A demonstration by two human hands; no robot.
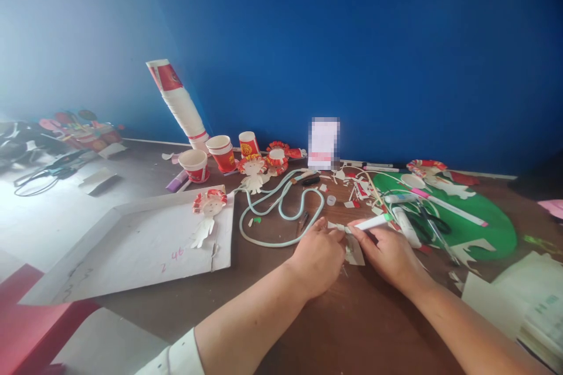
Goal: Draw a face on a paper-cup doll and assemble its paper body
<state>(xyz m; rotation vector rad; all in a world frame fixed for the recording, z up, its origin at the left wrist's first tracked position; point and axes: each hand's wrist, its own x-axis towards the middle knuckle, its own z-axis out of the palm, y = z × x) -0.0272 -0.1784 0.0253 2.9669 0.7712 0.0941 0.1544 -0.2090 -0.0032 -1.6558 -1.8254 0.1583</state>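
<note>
My left hand (317, 256) rests on the brown table (352, 328), its fingertips pinning a small pale paper scrap (354, 252). My right hand (389, 253) grips a white marker with a green band (373, 222) and its tip points left over the same scrap. The two hands nearly touch above the paper. A pale green cable (281, 211) loops just left of my left hand.
A white cardboard sheet (145, 252) with a paper doll (207, 211) lies at left. Red paper cups (222, 153) and a leaning cup stack (180, 102) stand by the blue wall. Green paper (484, 228), scissors (428, 225), pens and scraps lie at right. Papers (523, 299) sit at the right edge.
</note>
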